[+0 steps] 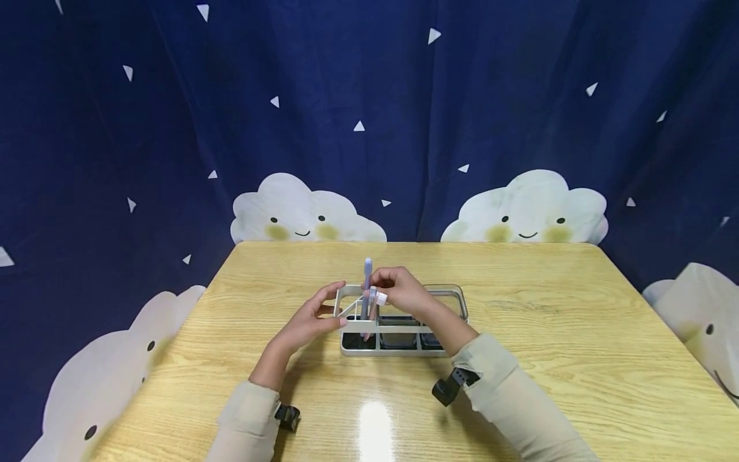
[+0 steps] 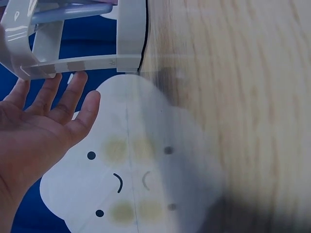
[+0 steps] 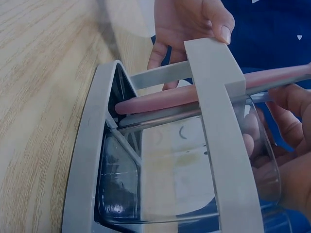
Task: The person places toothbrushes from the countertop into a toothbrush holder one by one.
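Note:
A white toothbrush holder (image 1: 398, 328) with clear plastic cups stands on the table. My left hand (image 1: 306, 321) holds its left end, thumb on the front upper rail and fingers along the side. In the left compartment stands a purple toothbrush (image 1: 367, 269), nearly upright. A pink toothbrush (image 3: 160, 100) leans there beside a pale grey-blue toothbrush (image 3: 279, 82). My right hand (image 1: 404, 294) is above that compartment, fingers curled, pinching a toothbrush near its upper part; which one is partly hidden. In the right wrist view, the fingers are behind a clear cup (image 3: 272, 174).
The wooden table (image 1: 548, 346) extends on both sides of the holder. A dark blue curtain (image 1: 404, 96) with white clouds and triangles hangs behind and at the sides. Each sleeve has a black wrist camera, one of them on the right wrist (image 1: 447, 388).

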Demonstrator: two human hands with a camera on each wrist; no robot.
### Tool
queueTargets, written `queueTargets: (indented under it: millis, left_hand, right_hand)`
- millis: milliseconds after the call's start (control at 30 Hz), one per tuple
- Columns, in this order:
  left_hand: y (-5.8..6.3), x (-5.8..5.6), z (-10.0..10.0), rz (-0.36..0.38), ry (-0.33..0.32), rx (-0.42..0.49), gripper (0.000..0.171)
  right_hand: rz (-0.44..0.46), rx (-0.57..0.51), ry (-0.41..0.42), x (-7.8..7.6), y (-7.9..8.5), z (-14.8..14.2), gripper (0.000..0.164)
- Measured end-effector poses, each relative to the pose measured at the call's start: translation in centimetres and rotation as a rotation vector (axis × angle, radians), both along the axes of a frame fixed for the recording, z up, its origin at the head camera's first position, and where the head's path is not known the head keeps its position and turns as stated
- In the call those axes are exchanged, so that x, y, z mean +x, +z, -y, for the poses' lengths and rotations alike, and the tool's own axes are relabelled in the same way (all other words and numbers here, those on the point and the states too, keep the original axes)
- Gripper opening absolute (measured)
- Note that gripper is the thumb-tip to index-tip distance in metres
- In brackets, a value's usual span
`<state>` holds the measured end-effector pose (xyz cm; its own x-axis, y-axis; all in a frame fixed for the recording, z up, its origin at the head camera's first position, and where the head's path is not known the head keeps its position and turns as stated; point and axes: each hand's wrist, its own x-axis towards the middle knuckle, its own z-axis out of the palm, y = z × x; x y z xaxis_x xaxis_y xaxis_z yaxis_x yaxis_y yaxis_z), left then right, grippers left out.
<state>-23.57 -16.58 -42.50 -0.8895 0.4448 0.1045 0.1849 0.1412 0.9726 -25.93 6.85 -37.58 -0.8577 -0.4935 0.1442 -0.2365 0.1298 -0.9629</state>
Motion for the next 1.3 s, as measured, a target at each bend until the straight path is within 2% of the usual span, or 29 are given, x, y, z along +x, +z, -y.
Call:
queueTargets:
  millis: [167, 500, 700, 833, 967, 1067, 1133, 1300]
  left_hand:
    - [-0.1, 0.0, 0.0, 0.003, 0.0, -0.01, 0.07]
    - [-0.4, -0.3, 0.2, -0.02, 0.003, -0.021, 0.069]
    - [-0.4, -0.3, 0.0, -0.014, -0.01, -0.034, 0.069]
    - [0.1, -0.2, -0.4, -0.019, -0.023, -0.053, 0.07]
    - [1.5, 0.6, -0.7, -0.028, -0.018, -0.07, 0.073]
    - [2.4, 1.3, -0.9, -0.041, 0.006, -0.089, 0.074]
    - [2.4, 1.5, -0.9, -0.061, 0.039, -0.118, 0.073]
    - [1.5, 1.9, -0.5, -0.13, 0.136, -0.188, 0.072]
  right_hand:
    - [0.003, 0.019, 0.013, -0.4, -0.3, 0.1, 0.014]
    - [-0.062, 0.114, -0.005, -0.4, 0.0, 0.0, 0.011]
    - [-0.053, 0.107, -0.054, 0.2, -0.2, -1.4, 0.013]
    - [-0.054, 0.086, -0.062, 0.6, 0.0, -2.5, 0.014]
    - [-0.067, 0.071, -0.058, 0.8, 0.1, -3.2, 0.014]
    - [-0.059, 0.058, -0.065, 1.1, 0.1, -3.6, 0.018]
    - [-0.052, 0.051, -0.086, 1.4, 0.2, -3.9, 0.02]
    - [-0.059, 0.036, -0.147, 2.7, 0.8, -5.1, 0.019]
